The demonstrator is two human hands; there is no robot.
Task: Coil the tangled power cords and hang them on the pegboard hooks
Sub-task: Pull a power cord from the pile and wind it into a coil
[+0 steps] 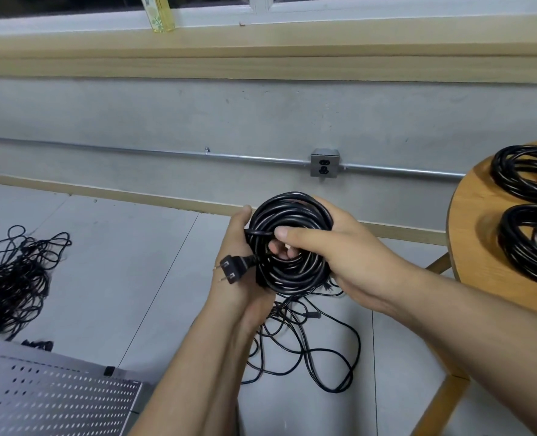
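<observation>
Holding the coiled cord (292, 278) above the floor, the left grip (229, 240) clasps its plug side. The right grip (355, 256) wraps the far rim, thumb pinning a turn, probably so the loops cannot spring apart. The plug (232, 269) juts left, and a loose tail (359, 343) trails on the floor. Most left fingers hide behind the coil. The pegboard (56, 394), tangled pile (12, 278) and finished coils (525, 171) on the worktop (475, 234) are cut off, and I see no hooks.
</observation>
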